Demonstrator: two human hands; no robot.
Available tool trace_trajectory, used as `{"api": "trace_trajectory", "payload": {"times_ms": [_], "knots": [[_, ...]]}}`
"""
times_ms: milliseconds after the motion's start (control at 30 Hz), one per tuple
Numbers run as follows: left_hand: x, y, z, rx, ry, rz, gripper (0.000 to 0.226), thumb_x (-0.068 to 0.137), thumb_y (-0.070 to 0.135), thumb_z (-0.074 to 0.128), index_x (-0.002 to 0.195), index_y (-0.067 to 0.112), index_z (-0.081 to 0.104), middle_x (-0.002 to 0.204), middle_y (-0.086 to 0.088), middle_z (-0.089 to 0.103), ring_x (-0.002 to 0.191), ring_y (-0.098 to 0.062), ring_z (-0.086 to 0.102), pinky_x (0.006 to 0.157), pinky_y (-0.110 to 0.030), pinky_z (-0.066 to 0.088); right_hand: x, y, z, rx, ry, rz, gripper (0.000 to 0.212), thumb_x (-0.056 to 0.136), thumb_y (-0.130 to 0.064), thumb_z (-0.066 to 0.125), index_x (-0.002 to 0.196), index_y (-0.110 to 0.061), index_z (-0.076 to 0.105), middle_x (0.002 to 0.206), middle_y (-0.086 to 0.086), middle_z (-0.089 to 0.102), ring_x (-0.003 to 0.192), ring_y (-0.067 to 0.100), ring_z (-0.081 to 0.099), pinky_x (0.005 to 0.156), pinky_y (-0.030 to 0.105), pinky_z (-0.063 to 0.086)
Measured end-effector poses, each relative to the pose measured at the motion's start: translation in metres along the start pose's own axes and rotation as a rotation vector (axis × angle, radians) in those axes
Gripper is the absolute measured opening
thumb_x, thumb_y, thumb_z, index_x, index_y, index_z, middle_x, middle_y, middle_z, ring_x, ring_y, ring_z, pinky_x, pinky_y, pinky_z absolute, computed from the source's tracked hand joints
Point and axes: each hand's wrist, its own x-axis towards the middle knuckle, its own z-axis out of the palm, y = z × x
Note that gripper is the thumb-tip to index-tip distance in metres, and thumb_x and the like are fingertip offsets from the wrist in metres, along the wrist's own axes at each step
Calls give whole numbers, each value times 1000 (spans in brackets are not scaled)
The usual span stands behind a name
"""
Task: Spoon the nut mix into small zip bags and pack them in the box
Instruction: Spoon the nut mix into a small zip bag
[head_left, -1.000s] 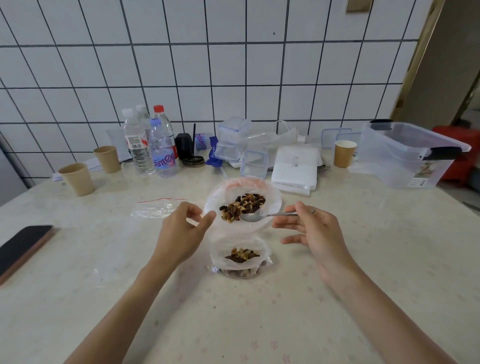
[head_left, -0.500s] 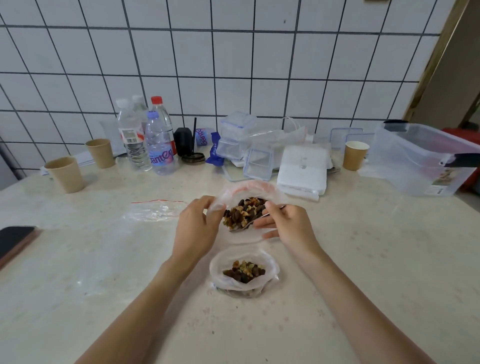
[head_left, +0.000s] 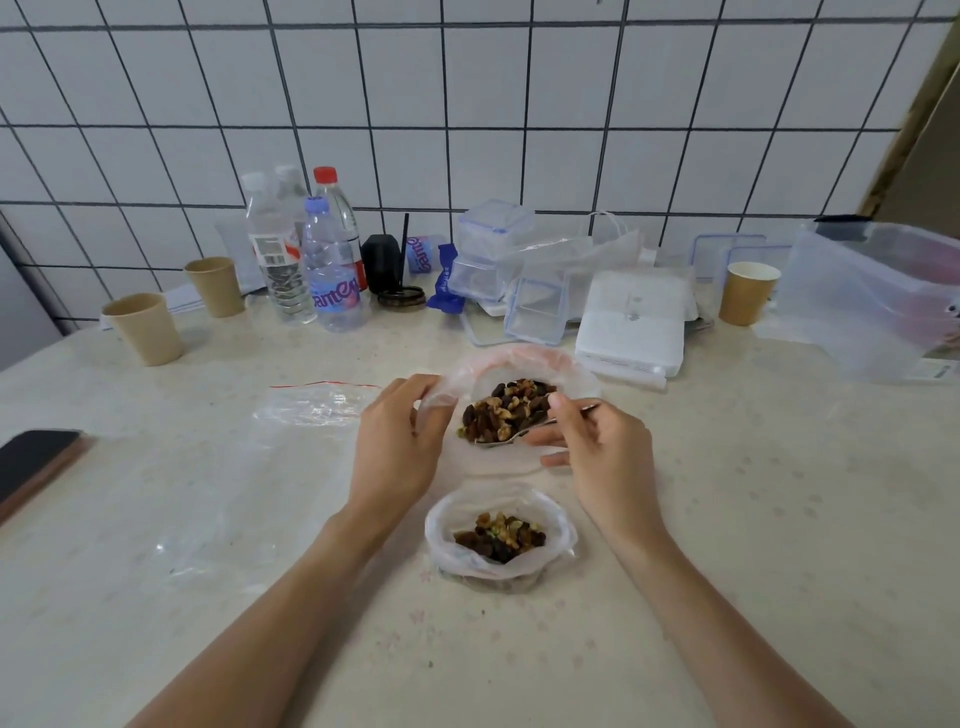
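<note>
The nut mix (head_left: 506, 410) lies heaped in a big bag (head_left: 524, 364) just above the middle of the frame, its mouth spread wide on the table (head_left: 727, 519). The left hand (head_left: 397, 452) pinches the bag's left rim between thumb and curled fingers. The right hand (head_left: 602, 449) has its fingers curled round the handle of a spoon (head_left: 511, 439), whose bowl is pushed into the near edge of the mix. Just below, nearer the bottom of the frame, stands a small bag (head_left: 498, 535) with its rim rolled open and a portion of nuts inside; neither hand touches it. To the left of the big bag an empty zip bag (head_left: 311, 405) with a red strip lies flat.

At the right edge sits a large clear box (head_left: 872, 296), with a paper cup (head_left: 748, 293) just left of it. Along the tiled wall (head_left: 467, 104) in the upper middle are a white carton (head_left: 634, 322), a clutter of small clear tubs (head_left: 493, 249) and loose plastic. Left of these stand water bottles (head_left: 311, 260), then two more cups (head_left: 176, 306) toward the left. A dark phone (head_left: 31, 462) lies at the left edge.
</note>
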Motion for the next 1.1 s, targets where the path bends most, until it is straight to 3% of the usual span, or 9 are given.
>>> {"api": "trace_trajectory", "payload": {"times_ms": [133, 333, 500, 633, 733, 867, 933, 1100], "knots": [[-2, 2, 0, 9, -7, 26, 12, 103, 27, 60, 104, 27, 72, 88, 12, 66, 84, -4, 58, 66, -11, 38, -4, 3, 6, 13, -46, 33, 27, 104, -34, 59, 97, -13, 75, 80, -5, 80, 62, 17, 76, 65, 45, 64], [-5, 6, -5, 79, -38, 111, 19, 104, 30, 59, 115, 22, 73, 93, 10, 63, 80, -5, 57, 65, -26, 49, -2, 9, 4, 118, -65, 135, 23, 103, -30, 62, 107, -11, 75, 84, -1, 80, 72, 22, 78, 66, 51, 65], [-5, 8, -5, 73, -43, 104, 18, 103, 28, 62, 115, 20, 73, 91, 9, 62, 78, -6, 57, 65, -30, 50, -1, 8, 5, 208, -80, 196, 23, 103, -23, 62, 112, -5, 74, 84, 3, 81, 80, 18, 78, 60, 32, 64], [-4, 7, -5, 81, -36, 84, 20, 104, 29, 59, 117, 21, 72, 94, 11, 62, 80, -4, 57, 64, -23, 46, -2, 6, 0, 247, -69, 219, 21, 105, -22, 57, 108, -7, 72, 84, 4, 81, 72, 18, 78, 55, 24, 60], [-4, 6, -6, 146, -35, 91, 21, 106, 27, 54, 120, 19, 68, 100, 8, 62, 79, -5, 56, 65, -19, 43, -2, 5, -1, 314, -68, 261, 22, 105, -21, 57, 110, -6, 72, 87, 8, 80, 81, 21, 79, 60, 30, 63], [-4, 7, -5, 141, -63, 108, 21, 105, 23, 55, 122, 18, 67, 102, 8, 61, 82, -8, 57, 69, -29, 50, -2, 6, 4, 223, -78, 238, 24, 105, -24, 59, 115, -7, 72, 88, 4, 81, 82, 23, 78, 68, 40, 66], [-5, 7, -3, 131, -89, 115, 20, 104, 21, 57, 121, 17, 68, 100, 8, 60, 80, -7, 56, 67, -26, 47, -4, 5, 9, 192, -78, 212, 25, 104, -24, 59, 117, -6, 72, 89, 4, 81, 81, 23, 78, 70, 45, 65], [-5, 9, -1, 47, -97, 69, 22, 103, 23, 58, 121, 20, 70, 97, 13, 58, 83, 1, 56, 68, -12, 38, -6, 4, 13, 275, -48, 256, 24, 104, -23, 59, 108, -5, 75, 88, 7, 81, 84, 22, 79, 67, 40, 66]]}}
